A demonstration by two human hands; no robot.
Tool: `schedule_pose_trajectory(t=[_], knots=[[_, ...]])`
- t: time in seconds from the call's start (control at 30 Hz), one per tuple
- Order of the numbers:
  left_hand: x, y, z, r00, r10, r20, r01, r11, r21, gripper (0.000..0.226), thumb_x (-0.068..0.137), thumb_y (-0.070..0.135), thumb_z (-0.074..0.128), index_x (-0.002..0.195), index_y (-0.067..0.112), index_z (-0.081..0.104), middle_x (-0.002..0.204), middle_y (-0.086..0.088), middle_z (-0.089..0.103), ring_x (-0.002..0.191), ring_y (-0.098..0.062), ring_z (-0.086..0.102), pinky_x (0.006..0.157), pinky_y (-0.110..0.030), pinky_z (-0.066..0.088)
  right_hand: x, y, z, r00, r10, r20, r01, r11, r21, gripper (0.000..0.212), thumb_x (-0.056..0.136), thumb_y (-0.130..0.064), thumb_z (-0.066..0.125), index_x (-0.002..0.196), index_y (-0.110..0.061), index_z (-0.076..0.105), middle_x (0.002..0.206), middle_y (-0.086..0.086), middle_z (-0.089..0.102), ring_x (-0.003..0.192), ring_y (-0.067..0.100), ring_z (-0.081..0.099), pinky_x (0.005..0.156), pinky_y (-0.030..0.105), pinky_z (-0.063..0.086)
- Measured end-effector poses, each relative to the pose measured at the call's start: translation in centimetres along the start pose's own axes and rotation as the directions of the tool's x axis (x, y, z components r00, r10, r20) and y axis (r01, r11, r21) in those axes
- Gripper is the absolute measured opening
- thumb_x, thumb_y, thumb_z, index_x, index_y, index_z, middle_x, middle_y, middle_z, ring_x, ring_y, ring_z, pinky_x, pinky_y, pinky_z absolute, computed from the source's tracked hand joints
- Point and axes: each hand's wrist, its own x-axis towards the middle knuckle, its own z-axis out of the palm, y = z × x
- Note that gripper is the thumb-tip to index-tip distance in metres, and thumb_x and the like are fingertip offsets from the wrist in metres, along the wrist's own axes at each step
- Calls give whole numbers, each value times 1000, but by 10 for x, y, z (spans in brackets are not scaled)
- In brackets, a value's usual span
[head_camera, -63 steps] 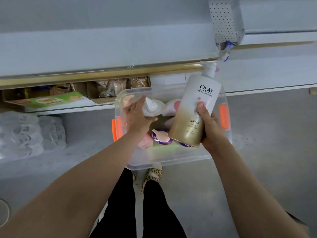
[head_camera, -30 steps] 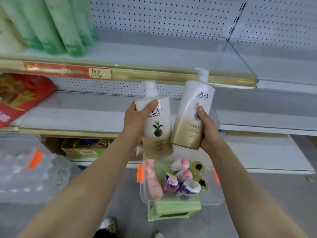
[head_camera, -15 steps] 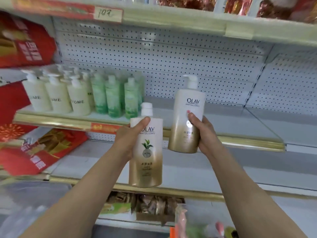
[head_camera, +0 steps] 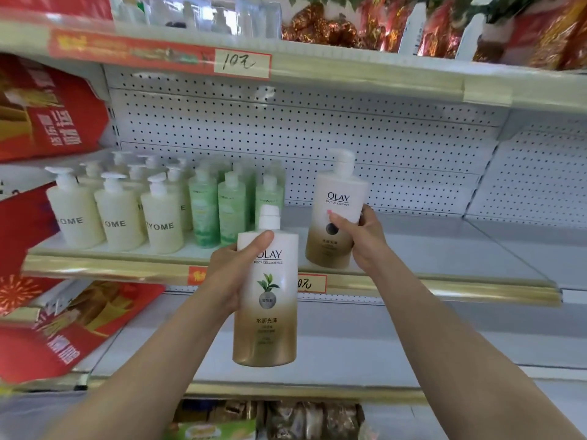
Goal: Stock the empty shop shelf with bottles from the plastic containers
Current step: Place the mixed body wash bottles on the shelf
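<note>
Both hands were full here. The left hand (head_camera: 233,274) was wrapped around a white-and-gold Olay bottle with a green leaf on the label (head_camera: 266,300), thumb across the front just above the logo, holding it upright out in front of the shelving, lower than the other one and not touching any shelf. The right hand (head_camera: 362,239) was gripping a second Olay bottle (head_camera: 336,214), same white-to-gold fade with a pump top, thumb on the front and fingers round the far side. That one was up at the level of the middle shelf (head_camera: 444,249), with its base right at the front edge above the gold trim strip (head_camera: 476,285). Honestly couldn't tell if it was resting on the shelf or just above it.

The right part of that shelf was bare, white pegboard (head_camera: 349,128) behind it. On the left part stood a batch of cream pump bottles (head_camera: 117,214) with "OME" lettering, and just beside them a few green bottles (head_camera: 232,211), close to the bottle in the right hand but not touching it. A handwritten price tag (head_camera: 243,63) sat on the shelf edge above, and another was half hidden behind the leaf bottle. Red packaging (head_camera: 47,112) filled the left side, a bit blurry. Shiny red and gold packs (head_camera: 333,30) were on the top shelf.
</note>
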Motion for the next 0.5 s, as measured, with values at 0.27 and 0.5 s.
schedule_pose_trajectory(t=[0.27,0.5], knots=[[23,9,7,999,-16,-36,15,999,-36,45,77,33,79,104,0,68,90,-14,76,82,-31,74,67,-37,60,66,18,9,996,67,66,-64,997,-47,56,75,-17,88,123,-17,59,103,2,77,78,20,72,77,31,52],[36,16,9,997,47,-62,-50,998,-47,53,68,39,79,103,0,69,90,-14,76,82,-29,74,68,-36,59,106,30,4,987,106,122,-99,993,-60,53,75,-20,87,121,-20,61,111,3,75,95,23,72,78,38,54]])
